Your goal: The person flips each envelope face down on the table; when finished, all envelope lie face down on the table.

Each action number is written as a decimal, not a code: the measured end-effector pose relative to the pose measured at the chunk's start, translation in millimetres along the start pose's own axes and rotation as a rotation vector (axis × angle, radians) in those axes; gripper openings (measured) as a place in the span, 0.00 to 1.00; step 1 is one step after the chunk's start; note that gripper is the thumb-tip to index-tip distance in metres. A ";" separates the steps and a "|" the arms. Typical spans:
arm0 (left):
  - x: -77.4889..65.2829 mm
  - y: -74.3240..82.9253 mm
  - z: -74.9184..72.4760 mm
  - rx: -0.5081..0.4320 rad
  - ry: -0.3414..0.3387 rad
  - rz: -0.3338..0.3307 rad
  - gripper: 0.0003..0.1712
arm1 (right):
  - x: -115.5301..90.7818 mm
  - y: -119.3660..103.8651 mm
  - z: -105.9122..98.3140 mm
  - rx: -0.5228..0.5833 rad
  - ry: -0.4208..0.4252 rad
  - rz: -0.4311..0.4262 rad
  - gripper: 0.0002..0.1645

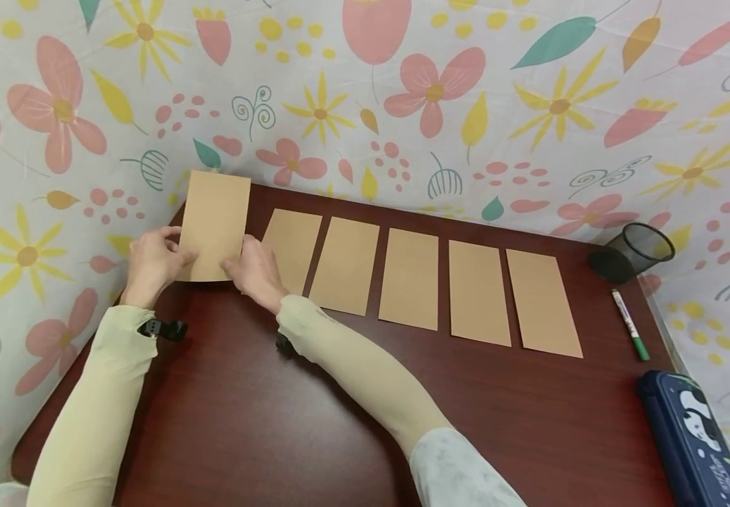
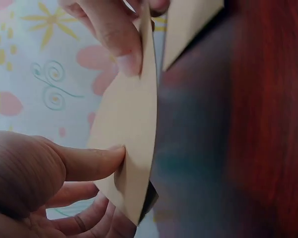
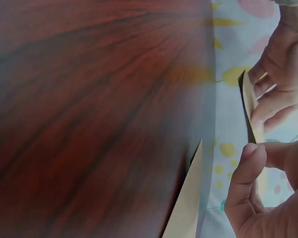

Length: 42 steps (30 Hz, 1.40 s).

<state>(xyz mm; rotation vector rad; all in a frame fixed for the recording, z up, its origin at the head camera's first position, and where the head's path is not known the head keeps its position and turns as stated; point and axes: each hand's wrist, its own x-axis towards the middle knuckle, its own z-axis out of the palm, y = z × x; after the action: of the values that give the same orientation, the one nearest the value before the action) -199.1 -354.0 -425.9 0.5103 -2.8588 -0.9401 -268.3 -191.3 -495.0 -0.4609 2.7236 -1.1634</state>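
Both hands hold a plain brown kraft-paper rectangle (image 1: 215, 218) raised above the table's far left corner. My left hand (image 1: 152, 266) pinches its left edge, with the thumb on the near face and fingers behind. On the opposite edge, my right hand (image 1: 255, 271) pinches it low down. In the left wrist view the paper (image 2: 131, 109) bows slightly between the left thumb and the right hand (image 2: 111, 34). Its edge shows in the right wrist view, where the left hand (image 3: 285, 74) appears beyond the right hand (image 3: 270, 191).
Several matching brown rectangles (image 1: 409, 278) lie in a row on the dark red wooden table (image 1: 263, 415). At the right are a black mesh pen cup (image 1: 631, 253) lying tipped over, a white-and-green marker (image 1: 629, 324) and a blue pencil case (image 1: 688, 436). Flower-printed cloth (image 1: 365, 91) borders the table.
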 end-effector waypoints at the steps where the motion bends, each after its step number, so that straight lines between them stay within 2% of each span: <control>1: 2.4 -2.0 1.2 0.003 -0.011 -0.006 0.34 | 7.2 4.9 8.5 -0.017 0.002 -0.005 0.13; 2: 4.5 -4.0 2.5 0.003 -0.019 -0.010 0.34 | 13.9 9.7 16.1 -0.037 0.002 -0.010 0.13; 8: 9.1 -11.6 8.5 -0.001 -0.042 -0.011 0.30 | 14.9 6.5 22.4 -0.062 -0.034 0.012 0.26; 11: 11.6 -15.1 11.7 0.000 -0.048 -0.003 0.29 | 16.2 5.9 25.8 -0.076 -0.027 0.014 0.27; 22: 17.6 -18.1 16.0 0.028 -0.063 0.002 0.29 | 17.4 -2.7 27.0 -0.148 -0.077 0.042 0.21; 30: 23.0 -20.9 19.8 0.035 -0.064 -0.054 0.28 | 21.7 -3.0 32.0 -0.261 -0.062 -0.030 0.22; 35: 34.8 -32.1 28.7 0.086 -0.071 -0.080 0.25 | 25.5 2.0 33.6 -0.283 -0.070 -0.049 0.23; 39: 42.0 -47.2 37.5 0.096 -0.055 -0.064 0.23 | 21.1 0.2 31.5 -0.274 -0.074 -0.024 0.24; 41: 41.3 -51.1 40.7 0.089 -0.022 -0.034 0.23 | 11.7 -6.6 21.7 -0.259 -0.067 -0.007 0.20; 42: 38.2 -49.4 40.4 0.081 -0.001 -0.020 0.24 | 4.8 -11.1 13.9 -0.237 -0.063 0.001 0.15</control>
<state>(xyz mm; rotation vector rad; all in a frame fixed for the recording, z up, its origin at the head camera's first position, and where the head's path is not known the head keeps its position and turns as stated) -228.4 -381.6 -488.4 0.5472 -2.9080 -0.8311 -266.9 -209.6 -496.6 -0.5158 2.8171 -0.8131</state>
